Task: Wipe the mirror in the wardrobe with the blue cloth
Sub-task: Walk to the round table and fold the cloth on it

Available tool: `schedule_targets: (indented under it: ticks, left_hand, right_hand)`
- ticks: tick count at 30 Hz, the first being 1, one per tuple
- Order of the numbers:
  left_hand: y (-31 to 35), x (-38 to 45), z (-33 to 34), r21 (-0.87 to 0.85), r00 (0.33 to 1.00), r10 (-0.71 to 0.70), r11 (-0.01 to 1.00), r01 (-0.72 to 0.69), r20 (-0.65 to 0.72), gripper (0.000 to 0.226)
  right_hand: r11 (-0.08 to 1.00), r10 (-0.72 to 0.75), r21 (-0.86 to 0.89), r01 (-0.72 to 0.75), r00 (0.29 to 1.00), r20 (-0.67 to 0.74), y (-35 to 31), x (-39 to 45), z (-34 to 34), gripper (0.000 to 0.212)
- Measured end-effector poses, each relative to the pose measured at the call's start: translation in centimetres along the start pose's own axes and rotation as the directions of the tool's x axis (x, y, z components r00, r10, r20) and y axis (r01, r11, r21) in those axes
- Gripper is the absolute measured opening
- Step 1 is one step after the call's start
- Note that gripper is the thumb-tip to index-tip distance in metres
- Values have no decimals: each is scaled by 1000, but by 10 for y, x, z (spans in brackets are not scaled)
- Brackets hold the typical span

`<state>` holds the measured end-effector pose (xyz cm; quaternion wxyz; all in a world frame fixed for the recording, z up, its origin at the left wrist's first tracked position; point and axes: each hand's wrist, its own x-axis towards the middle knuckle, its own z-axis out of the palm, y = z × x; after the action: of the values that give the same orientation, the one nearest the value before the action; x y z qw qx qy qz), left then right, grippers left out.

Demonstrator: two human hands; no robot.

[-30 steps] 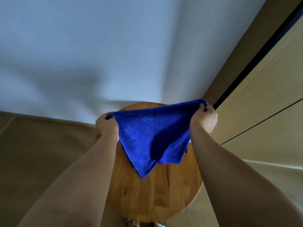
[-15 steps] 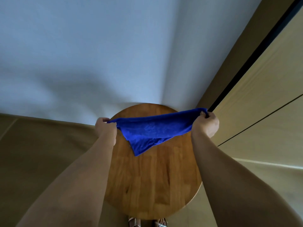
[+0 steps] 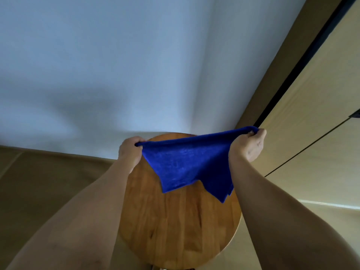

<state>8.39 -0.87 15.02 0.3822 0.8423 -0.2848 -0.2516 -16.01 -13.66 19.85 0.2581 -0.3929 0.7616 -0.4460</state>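
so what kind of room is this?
Likely a bedroom or hallway corner at home: pale wood wardrobe doors on the right, a round wooden stool against a plain white wall. No mirror in view.

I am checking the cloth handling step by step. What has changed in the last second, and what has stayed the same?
The blue cloth first drew up into a shallower drape, then hangs lower again, now with two points instead of one. The left hand and right hand kept gripping its top corners and barely shifted. Nothing was let go. The round wooden table and the wardrobe door stayed as they were.
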Motion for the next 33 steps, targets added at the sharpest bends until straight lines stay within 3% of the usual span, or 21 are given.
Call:
schedule_targets:
  ticks: [2, 4, 7, 9, 11, 14, 18, 23, 26, 28, 30, 33]
  left_hand:
    - [-8, -5, 5, 64, 1000, -17, 998, 15, 21, 37]
    - [-12, -11, 10, 144, 998, -37, 989, 43, -43, 41]
    - [-6, -12, 14, 248, 993, -28, 967, 57, -117, 41]
    - [5, -8, 22, 51, 997, 5, 999, -1, -72, 46]
    - [22, -9, 33, -212, 1000, 24, 977, -23, 2, 45]
    - [44, -19, 44, -361, 986, -3, 930, 63, 164, 45]
    - [56, -28, 49, -428, 952, -31, 889, 165, 303, 41]
    - [52, -26, 49, -520, 952, -67, 825, 222, 300, 45]
    - [45, -23, 49, -491, 954, -95, 840, 231, 286, 39]
    - [42, -25, 49, -486, 958, -99, 845, 224, 268, 33]
    - [41, -28, 48, -502, 961, -108, 835, 226, 254, 25]
    - [34, -37, 45, -387, 948, -123, 892, 235, 293, 30]
  right_hand:
    - [999, 25, 40, -25, 1000, 1, 6, -5, -3, 16]
    - [997, -20, 81, 17, 999, 34, 11, -11, -6, 14]
    - [971, -239, 41, 236, 957, 164, 7, -29, -2, 14]
    - [931, -358, 47, 362, 881, 310, 1, -47, 9, 18]
    - [893, -418, 80, 443, 747, 517, -3, -67, 20, 25]
    - [900, -329, 75, 429, 557, 762, -8, -88, 31, 21]
    - [956, -161, 28, 291, 443, 882, -7, -88, 36, 33]
    - [961, -180, 53, 270, 470, 864, 2, -87, 38, 23]
    - [977, -144, 57, 205, 441, 886, 6, -87, 41, 44]
    - [966, -153, 45, 256, 421, 894, 8, -87, 44, 49]
    - [950, -188, 40, 308, 469, 863, 9, -86, 45, 38]
    - [985, -125, 32, 171, 569, 813, 6, -82, 41, 27]
